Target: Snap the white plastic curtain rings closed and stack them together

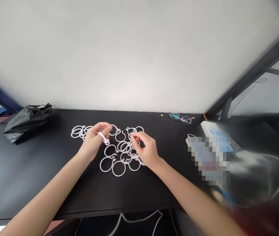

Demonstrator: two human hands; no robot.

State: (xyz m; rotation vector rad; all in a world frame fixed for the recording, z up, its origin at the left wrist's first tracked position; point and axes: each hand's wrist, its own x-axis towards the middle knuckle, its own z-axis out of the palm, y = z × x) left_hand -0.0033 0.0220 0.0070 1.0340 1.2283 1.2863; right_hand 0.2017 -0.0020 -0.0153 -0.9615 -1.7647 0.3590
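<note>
Several white plastic rings (118,153) lie in a loose pile on the black table (31,177). A smaller cluster of rings (78,131) sits to the left of the pile. My left hand (94,139) hovers between them, fingers curled round one white ring (104,137). My right hand (145,148) rests on the right side of the pile, thumb and fingers pinching a ring (132,137) at its edge.
A crumpled black plastic bag (27,121) lies at the back left. Glasses (182,118) rest by the wall at the back right. A white box and a blurred-out item (209,154) sit to the right, with a white cable (277,183) beyond.
</note>
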